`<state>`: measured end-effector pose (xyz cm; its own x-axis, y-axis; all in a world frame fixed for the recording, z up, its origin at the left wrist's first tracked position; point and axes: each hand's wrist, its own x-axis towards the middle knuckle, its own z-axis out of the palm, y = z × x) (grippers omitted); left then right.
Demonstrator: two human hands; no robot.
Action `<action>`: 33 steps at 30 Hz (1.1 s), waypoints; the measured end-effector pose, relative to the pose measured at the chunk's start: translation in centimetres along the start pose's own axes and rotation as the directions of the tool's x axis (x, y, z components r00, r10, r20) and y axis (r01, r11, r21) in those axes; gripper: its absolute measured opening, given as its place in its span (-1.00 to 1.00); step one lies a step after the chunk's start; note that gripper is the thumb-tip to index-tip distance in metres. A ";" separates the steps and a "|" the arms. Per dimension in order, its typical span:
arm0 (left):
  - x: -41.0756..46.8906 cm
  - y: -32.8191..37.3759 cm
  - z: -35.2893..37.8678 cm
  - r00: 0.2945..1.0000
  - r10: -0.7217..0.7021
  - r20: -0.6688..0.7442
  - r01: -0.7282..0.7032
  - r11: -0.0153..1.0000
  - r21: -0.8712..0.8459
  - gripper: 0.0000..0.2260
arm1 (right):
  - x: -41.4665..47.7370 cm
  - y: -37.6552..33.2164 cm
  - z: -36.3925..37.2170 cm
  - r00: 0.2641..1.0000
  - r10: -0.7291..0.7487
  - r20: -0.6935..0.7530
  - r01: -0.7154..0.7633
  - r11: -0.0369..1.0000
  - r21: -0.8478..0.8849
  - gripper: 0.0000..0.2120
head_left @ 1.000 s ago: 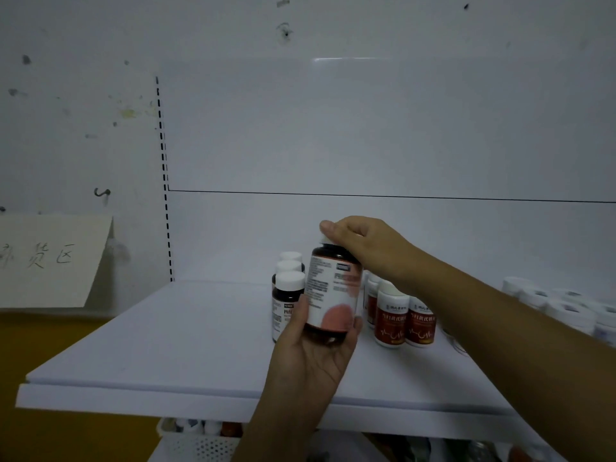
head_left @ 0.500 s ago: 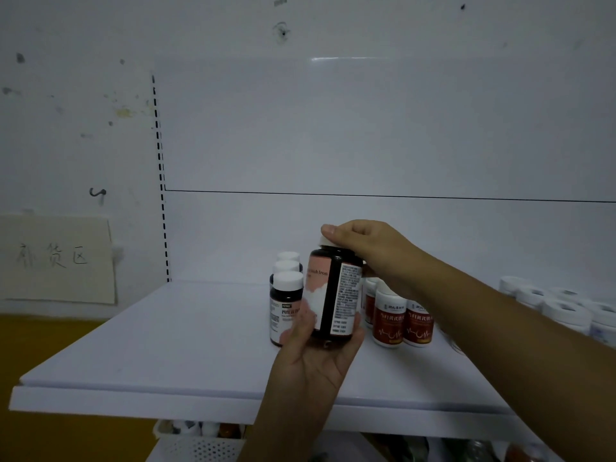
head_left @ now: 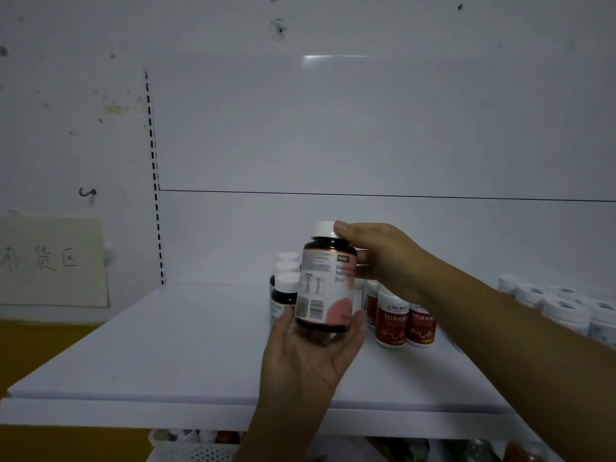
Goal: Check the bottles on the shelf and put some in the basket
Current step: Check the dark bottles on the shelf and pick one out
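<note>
So far: checking is under way, with one bottle lifted off the shelf for a look and none on its way to the basket.
Left hand (head_left: 310, 355): cups the bottle's base from below, thumb up one side and fingers up the other.
Bottle (head_left: 325, 285): dark, with a white cap; held upright above the shelf's middle, its printed label facing the camera. The print is blurred.
Right hand (head_left: 383, 258): grips the bottle's top, one fingertip on the cap.
Left to do: by my reading, decide on this bottle, then go through the rows standing behind it and to the right; most of the job remains.
Sign (head_left: 53, 261): cream paper with handwritten characters, stuck low on the wall at far left.
Wall (head_left: 66, 95): white, scuffed and stained; a small dark hook above the sign.
Shelf (head_left: 166, 345): a white board with a white back panel and a slotted upright at its left rear corner.
Basket (head_left: 190, 454): white and perforated, just under the shelf's front edge; a few caps show inside, too dim to count.
Dark bottles (head_left: 285, 295): a short row with white caps, just left of the held one.
Red bottles (head_left: 405, 323): red labels, standing under the right wrist.
Tubs (head_left: 560, 308): white-lidded, grouped at far right.
</note>
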<state>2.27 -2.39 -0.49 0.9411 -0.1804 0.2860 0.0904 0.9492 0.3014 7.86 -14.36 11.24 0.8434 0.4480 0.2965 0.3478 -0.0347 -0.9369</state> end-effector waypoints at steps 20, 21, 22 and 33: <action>-0.5 4.0 0.2 0.944 0.314 -0.103 -0.128 0.633 0.763 -0.38 | 0.2 -0.3 1.7 0.986 -0.125 -0.111 0.095 0.966 -0.240 -0.64; -0.4 4.5 0.8 0.946 0.313 -0.085 -0.116 0.571 0.813 -0.41 | 0.4 -0.9 1.6 0.981 -0.156 -0.118 0.122 0.959 -0.256 -0.64; -0.1 5.4 1.5 0.950 0.307 -0.058 -0.107 0.494 0.863 -0.46 | 0.8 -1.5 1.4 0.973 -0.189 -0.134 0.148 0.953 -0.265 -0.67; 11.0 14.6 3.0 0.953 0.268 -0.142 0.238 -0.370 0.898 -0.67 | 11.6 0.2 -3.0 0.958 -0.217 -0.189 0.010 0.682 -0.731 -0.61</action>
<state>12.96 8.74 9.84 0.9674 0.1188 0.2236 -0.1020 -0.6253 0.7737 18.94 -11.83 15.06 0.8098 0.2681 0.5218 0.5453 -0.6720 -0.5010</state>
